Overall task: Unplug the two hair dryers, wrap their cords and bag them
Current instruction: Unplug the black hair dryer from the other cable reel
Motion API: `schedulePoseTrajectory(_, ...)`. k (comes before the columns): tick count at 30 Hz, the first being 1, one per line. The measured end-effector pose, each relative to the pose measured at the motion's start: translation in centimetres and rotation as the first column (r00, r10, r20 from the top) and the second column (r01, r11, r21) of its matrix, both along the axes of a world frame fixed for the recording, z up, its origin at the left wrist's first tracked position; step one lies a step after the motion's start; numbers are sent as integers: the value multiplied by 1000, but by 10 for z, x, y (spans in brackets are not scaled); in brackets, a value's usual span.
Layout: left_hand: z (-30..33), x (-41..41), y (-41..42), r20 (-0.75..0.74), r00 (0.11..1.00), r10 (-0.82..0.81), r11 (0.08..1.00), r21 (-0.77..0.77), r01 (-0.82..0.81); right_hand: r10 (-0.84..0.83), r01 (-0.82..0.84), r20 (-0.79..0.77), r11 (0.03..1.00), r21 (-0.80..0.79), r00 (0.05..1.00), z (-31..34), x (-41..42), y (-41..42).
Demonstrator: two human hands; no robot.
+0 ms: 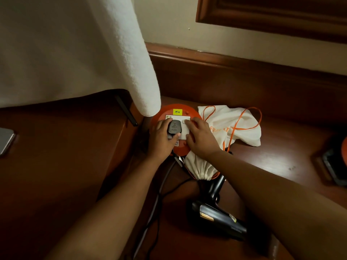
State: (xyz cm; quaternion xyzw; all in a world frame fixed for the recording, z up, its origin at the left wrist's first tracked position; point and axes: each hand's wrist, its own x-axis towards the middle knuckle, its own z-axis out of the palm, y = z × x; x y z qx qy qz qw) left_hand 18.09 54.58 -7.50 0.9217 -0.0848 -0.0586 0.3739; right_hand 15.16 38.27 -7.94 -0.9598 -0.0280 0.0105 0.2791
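A black plug sits in the white socket plate of a round orange extension reel on the wooden floor. My left hand grips the plug, fingers on its far side and thumb at its near edge. My right hand lies on the socket plate beside it, a fingertip on a white switch. A black hair dryer lies on the floor near me, its cord trailing to the left. A white drawstring bag, gathered shut, lies under my right wrist. A second white bag with orange strings lies behind.
A white towel hangs down over the reel's far left edge. A wooden ledge rises at left with a phone on it. The baseboard and wall run behind. A dark and orange object sits at the right edge.
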Motion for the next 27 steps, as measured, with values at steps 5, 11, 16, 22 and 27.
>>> schedulePoseTrajectory(5, 1, 0, 0, -1, 1000, 2, 1000, -6, -2, -12, 11, -27, 1000, -10, 1000, 2, 1, 2)
schedulePoseTrajectory(11, 2, 1, 0, -40, 999, -4, 1000, -11, 4, -19, 18, -78, 1000, -11, 997, 7, 2, 3)
schedulePoseTrajectory(16, 13, 8, 8, -118, 988, -95, 995, 18, 98, 3, -12, -206, 999, -42, 979, 23, 10, 4)
schedulePoseTrajectory(22, 21, 11, 32, 62, 984, -169, 915, 381, 133, 12, -16, -243, 1000, -14, 970, 44, 17, 13)
schedulePoseTrajectory(27, 21, 24, 41, -115, 957, -266, 885, 365, 289, 105, -98, -275, 994, 41, 956, 52, 22, 29)
